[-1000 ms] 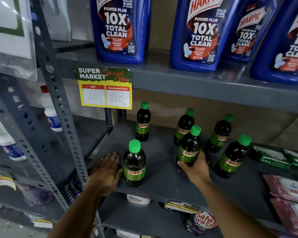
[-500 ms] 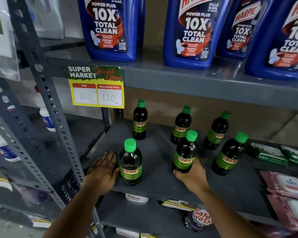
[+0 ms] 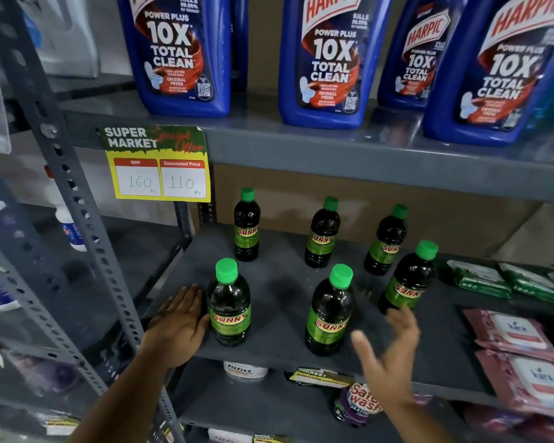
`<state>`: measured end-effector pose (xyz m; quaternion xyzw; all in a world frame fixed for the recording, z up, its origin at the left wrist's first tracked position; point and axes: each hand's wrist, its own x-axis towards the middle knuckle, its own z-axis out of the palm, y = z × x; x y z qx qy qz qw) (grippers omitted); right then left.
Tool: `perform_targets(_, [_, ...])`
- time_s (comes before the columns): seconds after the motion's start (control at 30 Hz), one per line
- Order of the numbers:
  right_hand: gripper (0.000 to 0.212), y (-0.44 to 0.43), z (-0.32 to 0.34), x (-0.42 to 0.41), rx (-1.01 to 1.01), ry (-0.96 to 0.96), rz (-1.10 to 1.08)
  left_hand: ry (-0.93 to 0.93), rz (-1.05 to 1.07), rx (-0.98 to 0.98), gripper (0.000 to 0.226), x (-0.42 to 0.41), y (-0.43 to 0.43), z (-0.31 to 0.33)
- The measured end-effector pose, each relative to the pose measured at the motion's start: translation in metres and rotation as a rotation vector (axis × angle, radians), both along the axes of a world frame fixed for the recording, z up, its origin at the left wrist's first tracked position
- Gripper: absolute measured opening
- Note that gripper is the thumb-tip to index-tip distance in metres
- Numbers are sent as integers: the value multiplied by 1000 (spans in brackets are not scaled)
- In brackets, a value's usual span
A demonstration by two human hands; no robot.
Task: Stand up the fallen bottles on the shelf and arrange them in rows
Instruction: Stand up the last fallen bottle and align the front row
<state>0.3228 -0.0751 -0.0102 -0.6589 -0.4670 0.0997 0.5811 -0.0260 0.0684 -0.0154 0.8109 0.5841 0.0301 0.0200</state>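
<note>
Several dark Sunny bottles with green caps stand upright on the grey shelf in two rows. The back row holds three: left, middle, right. The front row holds three more: left, middle, right. My left hand lies flat on the shelf, fingers against the front left bottle's side. My right hand hovers open with spread fingers, just right of the front middle bottle, holding nothing.
Large blue Harpic bottles stand on the shelf above. A yellow price tag hangs from that shelf's edge. Green packets and pink wipe packs lie at the right. A perforated grey upright runs down the left.
My right hand has let go of the front middle bottle and drawn back to the right, fingers spread. That bottle now stands further forward. My left hand has stayed by the front left bottle.
</note>
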Motion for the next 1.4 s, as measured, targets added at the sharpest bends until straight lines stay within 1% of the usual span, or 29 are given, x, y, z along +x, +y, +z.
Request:
perform_targets(0.03, [98,2,2,13,24,-9,-131,0,-2,-3,74,0,0,0])
perform_targets(0.07, [97,9,6,29,6,-10,-243,1,-5,-5,75,-1,0,0])
perform_targets(0.13, [98,26,15,59,-87,7,-368,6,-9,2,75,0,1,-1])
perform_targets(0.23, [97,48,24,85,-217,92,-303,18,-6,7,76,-1,1,-1])
perform_targets(0.37, [68,60,15,102,-321,98,-239,6,-13,5,87,-1,1,-1])
perform_targets(0.53, [58,54,14,100,-334,114,-249,-33,-14,-11,90,-1,1,-2])
perform_targets(0.67, [57,39,12,87,-301,107,-261,-46,-25,3,108,-2,1,-4])
perform_targets(0.7, [56,34,12,83,-288,111,-261,-43,-25,11,108,-2,1,-4])
perform_targets(0.83, [56,14,7,68,-278,90,-260,-46,-26,4,88,-3,3,-6])
perform_targets(1.0, [56,-8,5,57,-310,26,-239,-43,-44,9,86,-4,2,-4])
perform_targets(1.17, [53,-23,4,46,-265,23,-251,-75,-37,-3,88,-2,1,-1])
perform_targets(1.4, [54,-28,7,43,-284,22,-228,-119,-48,-12,71,-3,0,2])
